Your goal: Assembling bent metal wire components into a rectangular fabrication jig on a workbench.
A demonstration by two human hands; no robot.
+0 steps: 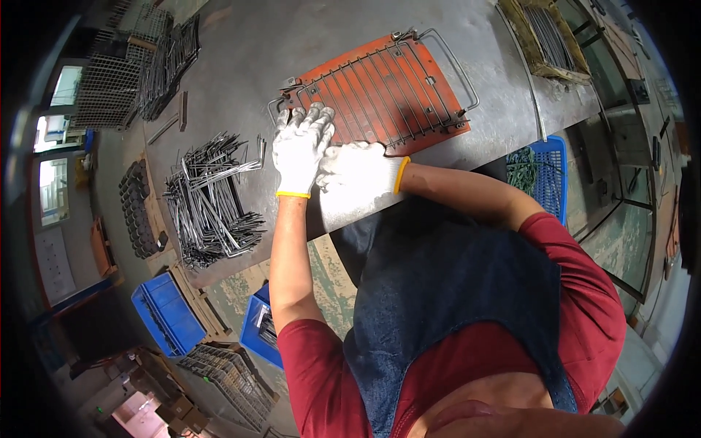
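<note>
An orange-red jig plate (pixel 431 120) lies on the grey metal workbench (pixel 307 51), with a wire grid rack (pixel 383 84) resting on top of it. My left hand (pixel 299 150), in a white glove with a yellow cuff, lies flat with spread fingers on the near left corner of the rack. My right hand (pixel 358 171), gloved the same way, rests on the bench edge just beside the left hand, at the plate's near edge. Whether it grips a wire there is hidden by the glove.
A heap of bent metal rods (pixel 212 197) lies on the bench to my left, more rods (pixel 168 66) farther off. Blue crates (pixel 168 314) stand on the floor at left, another blue crate (pixel 548 175) at right. A box of rods (pixel 548 36) sits at far right.
</note>
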